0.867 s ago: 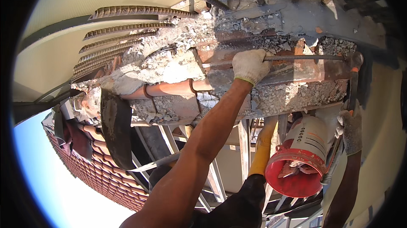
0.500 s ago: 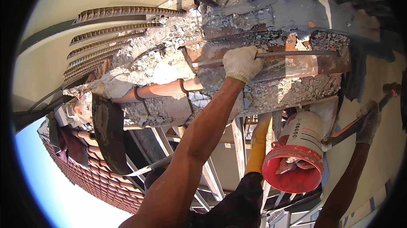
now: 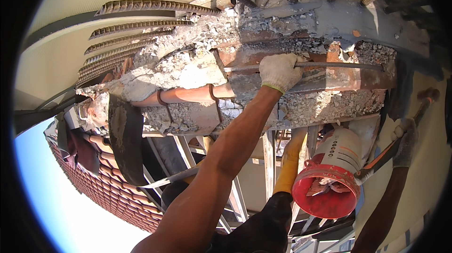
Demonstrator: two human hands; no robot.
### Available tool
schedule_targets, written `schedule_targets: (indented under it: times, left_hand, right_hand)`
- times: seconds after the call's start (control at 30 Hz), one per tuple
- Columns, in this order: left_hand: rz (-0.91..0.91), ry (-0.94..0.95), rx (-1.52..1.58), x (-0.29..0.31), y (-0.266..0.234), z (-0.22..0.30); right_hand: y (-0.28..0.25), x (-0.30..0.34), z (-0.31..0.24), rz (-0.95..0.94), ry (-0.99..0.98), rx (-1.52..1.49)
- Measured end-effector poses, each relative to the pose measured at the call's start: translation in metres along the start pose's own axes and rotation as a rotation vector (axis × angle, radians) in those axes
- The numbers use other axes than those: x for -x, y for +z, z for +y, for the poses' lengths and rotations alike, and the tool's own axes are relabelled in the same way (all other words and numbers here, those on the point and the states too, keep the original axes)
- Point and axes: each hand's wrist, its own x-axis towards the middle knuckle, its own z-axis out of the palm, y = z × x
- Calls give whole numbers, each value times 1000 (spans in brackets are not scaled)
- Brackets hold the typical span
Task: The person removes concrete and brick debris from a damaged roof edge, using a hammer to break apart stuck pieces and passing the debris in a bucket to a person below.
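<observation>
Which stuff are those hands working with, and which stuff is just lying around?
Working with:
left hand, gripping a metal rod
right hand, holding a hammer
broken masonry, by the rod

Seemingly just around:
bucket with broken pieces inside
ribbed steel bars
roof tiles

red tiled roof (image 3: 110, 192), lower left; blue sky (image 3: 30, 168); cream wall (image 3: 426, 154), right; strong sunlight

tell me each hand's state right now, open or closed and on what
Left hand: closed, holding the rod.
Right hand: closed, holding the hammer.
</observation>
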Motion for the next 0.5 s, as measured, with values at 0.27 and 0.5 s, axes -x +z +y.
schedule_targets:
  times: [0.27,0.5]
  left_hand:
    - [-79,1,-29,-8,13,6]
    - [-119,42,-90,-17,35,-5]
  right_hand:
    - [17,29,28,-249,205,463]
    - [57,41,43,-150,-114,536]
